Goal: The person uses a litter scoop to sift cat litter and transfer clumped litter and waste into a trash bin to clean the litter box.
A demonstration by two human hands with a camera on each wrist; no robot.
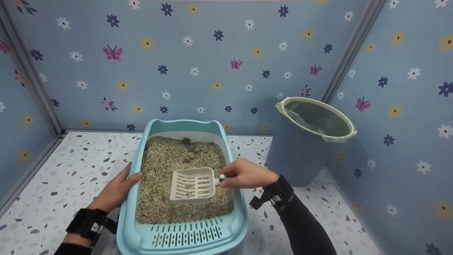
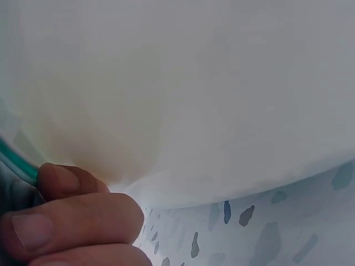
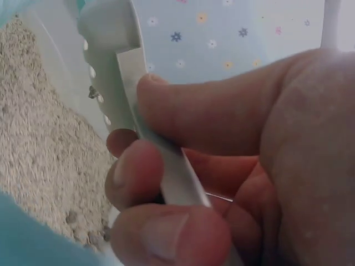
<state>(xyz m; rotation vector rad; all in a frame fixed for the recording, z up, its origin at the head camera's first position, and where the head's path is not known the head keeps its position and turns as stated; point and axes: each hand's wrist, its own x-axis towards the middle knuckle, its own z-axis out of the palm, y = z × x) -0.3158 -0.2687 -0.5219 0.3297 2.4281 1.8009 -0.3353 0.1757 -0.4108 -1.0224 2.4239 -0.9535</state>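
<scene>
Head view: light-blue plastic litter tray w/ a slotted front ledge, standing on the speckled terrazzo-pattern floor near the back wall, roughly mid-floor. Tray is filled w/ beige granular litter; several grey clumps lie toward its far end.

Right hand: fingers and thumb curled round the handle of a white slotted plastic scoop, pinching it over the tray's right rim. Scoop pan sits just above or on the litter, approx. centre of the tray, w/ some litter and small clumps in it. Right wrist view confirms the grip: thumb on top of the flat handle, fingers wrapped under.

Left hand: rests against the tray's left outer wall, thumb hooked over the rim, fingers fairly straight and pressed to the side. Left wrist view shows fingertips touching the pale wall just above the floor.

Right of the tray, at the right back corner of the floor: grey-blue round plastic bin w/ a pale green liner bag folded over its rim, tilted; apart from the tray.
</scene>
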